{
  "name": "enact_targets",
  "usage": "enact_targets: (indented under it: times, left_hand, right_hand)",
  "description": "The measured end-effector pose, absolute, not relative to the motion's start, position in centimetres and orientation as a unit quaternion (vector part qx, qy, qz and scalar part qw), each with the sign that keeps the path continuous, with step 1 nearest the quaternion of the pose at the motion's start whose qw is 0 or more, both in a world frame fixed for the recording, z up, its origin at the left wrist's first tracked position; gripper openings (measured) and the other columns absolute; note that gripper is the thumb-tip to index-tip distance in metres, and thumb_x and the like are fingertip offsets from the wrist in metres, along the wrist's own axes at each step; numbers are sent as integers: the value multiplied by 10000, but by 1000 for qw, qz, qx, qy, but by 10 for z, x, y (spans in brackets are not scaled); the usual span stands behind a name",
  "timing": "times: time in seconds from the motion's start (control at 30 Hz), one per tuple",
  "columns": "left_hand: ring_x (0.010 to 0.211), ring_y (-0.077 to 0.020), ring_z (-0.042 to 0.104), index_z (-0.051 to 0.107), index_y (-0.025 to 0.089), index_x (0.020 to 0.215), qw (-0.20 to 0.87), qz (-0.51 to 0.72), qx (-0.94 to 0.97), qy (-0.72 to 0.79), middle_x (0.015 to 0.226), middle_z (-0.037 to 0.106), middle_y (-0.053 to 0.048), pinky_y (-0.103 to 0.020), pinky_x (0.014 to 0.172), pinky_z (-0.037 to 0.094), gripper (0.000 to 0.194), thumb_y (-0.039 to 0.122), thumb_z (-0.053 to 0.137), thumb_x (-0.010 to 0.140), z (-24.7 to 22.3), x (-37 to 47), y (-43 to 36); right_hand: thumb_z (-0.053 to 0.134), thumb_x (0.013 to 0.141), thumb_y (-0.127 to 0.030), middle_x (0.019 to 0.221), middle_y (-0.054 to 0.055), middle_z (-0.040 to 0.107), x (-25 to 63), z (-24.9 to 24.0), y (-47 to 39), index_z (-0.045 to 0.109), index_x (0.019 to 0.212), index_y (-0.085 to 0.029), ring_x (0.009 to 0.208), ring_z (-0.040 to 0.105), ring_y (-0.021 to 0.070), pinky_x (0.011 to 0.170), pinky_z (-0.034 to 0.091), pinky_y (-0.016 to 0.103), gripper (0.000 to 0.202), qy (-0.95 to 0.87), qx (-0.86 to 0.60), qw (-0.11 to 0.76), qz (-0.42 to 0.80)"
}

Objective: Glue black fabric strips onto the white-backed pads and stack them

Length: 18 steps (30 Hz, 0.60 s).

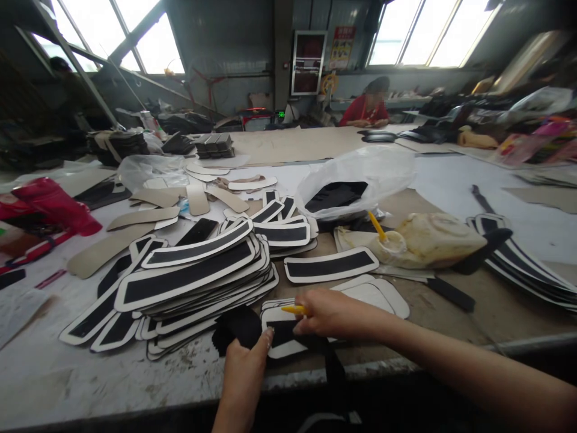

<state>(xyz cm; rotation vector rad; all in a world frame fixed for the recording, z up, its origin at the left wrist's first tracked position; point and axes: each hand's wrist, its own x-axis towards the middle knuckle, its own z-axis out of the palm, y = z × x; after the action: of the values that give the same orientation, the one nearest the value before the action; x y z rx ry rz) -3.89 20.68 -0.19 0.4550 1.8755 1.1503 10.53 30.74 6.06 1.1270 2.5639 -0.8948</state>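
My left hand [243,370] is closed at the table's front edge, its thumb pressed on a bunched black fabric strip [237,328] and the left end of a curved white panel [274,347]. A black band [282,329] lies along that panel. My right hand [327,313] is closed around a yellow stick [293,309] whose tip points left, while its lower fingertips rest on the black band. What lies under the palm is hidden. Below the right hand, a black strip [334,367] hangs over the table edge. Another panel [331,264] with a black band lies just beyond.
A tall pile of banded panels [193,270] stands to the left. Behind the right hand are a yellowed, plastic-wrapped container [433,240] with a yellow stick in it and a black-handled knife [451,293]. More curved panels [532,264] lie at right. A person [367,108] sits across the table.
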Motion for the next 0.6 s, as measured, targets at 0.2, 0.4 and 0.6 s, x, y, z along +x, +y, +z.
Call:
enact_targets:
  times: [0.2, 0.4, 0.6]
  left_hand:
    - [405, -131, 438, 614, 119, 689, 453, 468, 185, 735, 412, 491, 41, -248, 433, 341, 339, 404, 710, 532, 0, -43, 204]
    - [435, -108, 443, 583, 131, 702, 458, 474, 180, 730, 489, 535, 43, -220, 424, 351, 277, 330, 694, 545, 2, -42, 205]
    - [571, -212, 587, 616, 136, 690, 395, 427, 237, 778, 619, 609, -57, -282, 480, 463, 339, 433, 678, 539, -9, -45, 204]
  right_hand:
    - [550, 716, -365, 729, 52, 642, 171, 83, 297, 636, 754, -181, 664, 572, 200, 542, 346, 249, 207, 841, 430, 158, -287]
    - [458, 786, -313, 702, 28, 603, 226, 86, 301, 572, 692, -173, 648, 555, 175, 588, 383, 239, 203, 808, 509, 29, -295]
    - [456, 811, -370, 831, 79, 649, 217, 62, 302, 599, 836, -184, 797, 604, 244, 663, 388, 296, 235, 780, 604, 93, -136]
